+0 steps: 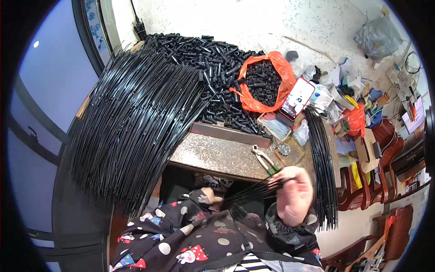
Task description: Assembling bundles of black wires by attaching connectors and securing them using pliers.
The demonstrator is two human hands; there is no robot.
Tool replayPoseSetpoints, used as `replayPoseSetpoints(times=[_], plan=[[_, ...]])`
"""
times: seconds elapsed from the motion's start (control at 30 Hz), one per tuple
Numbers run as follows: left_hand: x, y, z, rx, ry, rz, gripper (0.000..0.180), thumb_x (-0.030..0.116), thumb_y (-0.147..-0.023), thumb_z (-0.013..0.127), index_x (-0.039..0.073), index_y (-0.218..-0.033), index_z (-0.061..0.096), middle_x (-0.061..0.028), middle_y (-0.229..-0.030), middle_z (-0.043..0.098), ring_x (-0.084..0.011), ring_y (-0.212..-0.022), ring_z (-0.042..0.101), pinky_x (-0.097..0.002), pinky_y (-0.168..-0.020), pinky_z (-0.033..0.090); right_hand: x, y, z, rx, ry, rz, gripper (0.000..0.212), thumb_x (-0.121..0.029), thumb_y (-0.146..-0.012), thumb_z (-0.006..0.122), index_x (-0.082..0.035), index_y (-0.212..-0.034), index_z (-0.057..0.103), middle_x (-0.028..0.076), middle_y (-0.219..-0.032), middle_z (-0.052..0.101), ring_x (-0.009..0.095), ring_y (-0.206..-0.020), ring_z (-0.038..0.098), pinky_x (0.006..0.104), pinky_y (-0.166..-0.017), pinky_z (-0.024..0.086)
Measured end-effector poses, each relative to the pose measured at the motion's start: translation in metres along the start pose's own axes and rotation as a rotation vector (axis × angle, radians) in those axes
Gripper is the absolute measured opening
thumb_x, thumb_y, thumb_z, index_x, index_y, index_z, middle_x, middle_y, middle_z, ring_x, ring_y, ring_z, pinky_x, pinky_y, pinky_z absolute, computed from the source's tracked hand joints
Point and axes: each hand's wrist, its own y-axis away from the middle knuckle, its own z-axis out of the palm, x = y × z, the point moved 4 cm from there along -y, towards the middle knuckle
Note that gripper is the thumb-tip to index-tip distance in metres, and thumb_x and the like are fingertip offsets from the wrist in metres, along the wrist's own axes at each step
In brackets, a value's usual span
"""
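Observation:
Several thin black rods (253,190) stretch across my lap between my hands. My right hand (294,195) is closed around their right end, thumb side up, just below the table edge. My left hand (210,197) shows only in part beyond its sleeve, its fingers closed at the rods' left end. Pincers (263,158) with green grips lie on the table (213,154), close above my right hand. Beside them is a small heap of shiny metal pieces (284,149).
A large pile of black rods (131,122) overhangs the table's left side; another bundle (321,172) hangs at the right. Black tubular parts (217,68) cover the back. An orange bag (284,68) holds small black parts, with a phone (297,98) propped beside it.

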Motion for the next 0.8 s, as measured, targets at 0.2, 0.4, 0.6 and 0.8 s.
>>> replayPoseSetpoints(times=[0.2,0.4,0.6,0.8], plan=[[0.144,0.088,-0.122,0.128,0.567,0.902,0.044,0.007,-0.068,0.053,-0.001,-0.109,0.036,-0.0108,-0.102,0.047,-0.0163,-0.087,0.049,-0.026,-0.076,0.037,0.017,-0.008,0.011,-0.156,-0.149,0.183,0.012,-0.001,-0.069,0.053,0.0,-0.081,0.049,0.003,-0.08,0.05,0.007,-0.073,0.046,0.0183,-0.066,0.036],[0.156,0.096,-0.126,0.624,0.416,0.785,0.013,0.009,-0.064,0.059,-0.001,-0.069,0.053,-0.0096,-0.059,0.051,-0.0161,-0.048,0.05,-0.0228,-0.044,0.038,0.018,-0.011,0.017,0.071,0.132,-0.003,0.012,-0.006,-0.071,0.053,0.0,-0.079,0.046,0.004,-0.074,0.051,0.006,-0.065,0.047,0.0171,-0.06,0.037],[0.159,0.072,-0.128,0.367,0.414,0.879,0.013,0.008,-0.059,0.063,0.001,-0.064,0.053,-0.0066,-0.055,0.051,-0.0128,-0.047,0.049,-0.0212,-0.044,0.037,0.041,-0.02,-0.01,-0.076,-0.216,0.131,0.017,-0.012,-0.069,0.057,0.0,-0.073,0.044,0.012,-0.069,0.053,0.016,-0.062,0.052,0.0258,-0.059,0.043],[0.185,-0.066,-0.166,0.6,0.262,0.89,0.017,0.012,-0.066,0.054,0.002,-0.079,0.055,-0.0091,-0.068,0.056,-0.017,-0.062,0.054,-0.0247,-0.058,0.042,0.055,-0.032,-0.039,0.1,-0.413,0.103,0.015,-0.011,-0.069,0.056,0.001,-0.074,0.048,0.009,-0.071,0.054,0.015,-0.065,0.051,0.0256,-0.062,0.041]])
